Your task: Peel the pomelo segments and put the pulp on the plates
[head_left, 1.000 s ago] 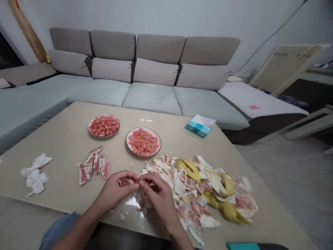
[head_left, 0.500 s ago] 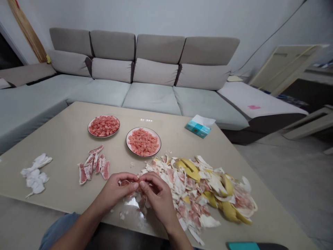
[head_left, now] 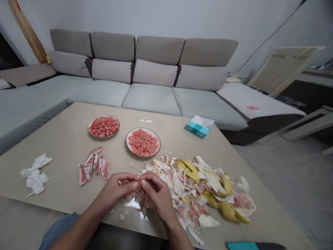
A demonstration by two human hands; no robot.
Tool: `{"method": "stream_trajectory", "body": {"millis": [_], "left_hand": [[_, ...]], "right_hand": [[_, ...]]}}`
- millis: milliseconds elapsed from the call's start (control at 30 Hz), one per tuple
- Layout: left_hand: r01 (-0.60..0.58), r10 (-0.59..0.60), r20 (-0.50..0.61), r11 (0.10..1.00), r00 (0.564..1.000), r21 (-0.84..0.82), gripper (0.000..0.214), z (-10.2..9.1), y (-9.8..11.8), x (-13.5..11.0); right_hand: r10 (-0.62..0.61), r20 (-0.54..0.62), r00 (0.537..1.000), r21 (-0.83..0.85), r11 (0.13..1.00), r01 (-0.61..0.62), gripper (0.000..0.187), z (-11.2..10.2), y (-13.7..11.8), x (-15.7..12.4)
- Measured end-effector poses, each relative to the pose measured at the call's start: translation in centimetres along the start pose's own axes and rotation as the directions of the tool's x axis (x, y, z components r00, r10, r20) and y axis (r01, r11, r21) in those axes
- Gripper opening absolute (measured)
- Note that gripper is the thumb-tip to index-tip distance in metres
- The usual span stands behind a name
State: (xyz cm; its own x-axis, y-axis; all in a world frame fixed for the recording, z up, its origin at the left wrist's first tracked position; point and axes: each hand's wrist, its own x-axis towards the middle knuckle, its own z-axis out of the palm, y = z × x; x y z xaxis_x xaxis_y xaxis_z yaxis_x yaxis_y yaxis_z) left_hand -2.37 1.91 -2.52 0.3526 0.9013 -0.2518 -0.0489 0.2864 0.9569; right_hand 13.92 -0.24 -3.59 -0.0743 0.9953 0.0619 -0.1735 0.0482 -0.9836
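Observation:
My left hand (head_left: 116, 190) and my right hand (head_left: 159, 195) meet fingertip to fingertip over the near edge of the table. Both pinch a small piece of pink pomelo flesh (head_left: 139, 184), mostly covered by the fingers. To the left lie several unpeeled pink pomelo segments (head_left: 94, 166) with white membrane. Beyond my hands, a dark-rimmed plate (head_left: 127, 143) holds pink pomelo pulp (head_left: 143, 142). A second plate (head_left: 91, 133) farther left carries more pulp. Right beside my right hand spreads a heap of white membrane and pith (head_left: 179, 184).
Thick yellow pomelo peels (head_left: 229, 210) lie in the heap. Crumpled white tissues (head_left: 37, 177) are at the left, a blue tissue pack (head_left: 197, 129) at the back right. A knife with a teal part (head_left: 241, 246) lies at the near right edge. A grey sofa (head_left: 151, 97) stands behind the table (head_left: 166, 121).
My right thumb and fingertips have shifted slightly, and a bit more of the pink flesh shows between the hands. The plates, segments and peels stay where they were.

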Motion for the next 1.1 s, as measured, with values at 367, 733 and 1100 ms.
{"method": "stream_trajectory", "body": {"millis": [367,733,1100], "left_hand": [[-0.062,0.060,0.013,0.988,0.998,0.139,0.030,0.1,0.0,-0.2],[-0.037,0.040,-0.029,0.994,0.999,0.105,0.030,0.0,-0.4,0.2],[-0.028,0.029,-0.009,0.998,1.000,0.057,0.033,0.3,-0.5,0.3]], "right_hand": [[0.179,0.041,0.983,0.297,0.937,-0.183,0.024,-0.3,1.3,0.1],[0.196,-0.033,0.980,0.160,0.969,-0.188,0.027,-0.5,0.7,0.1],[0.205,-0.075,0.976,0.115,0.974,-0.196,0.027,0.2,0.8,0.0]]}}
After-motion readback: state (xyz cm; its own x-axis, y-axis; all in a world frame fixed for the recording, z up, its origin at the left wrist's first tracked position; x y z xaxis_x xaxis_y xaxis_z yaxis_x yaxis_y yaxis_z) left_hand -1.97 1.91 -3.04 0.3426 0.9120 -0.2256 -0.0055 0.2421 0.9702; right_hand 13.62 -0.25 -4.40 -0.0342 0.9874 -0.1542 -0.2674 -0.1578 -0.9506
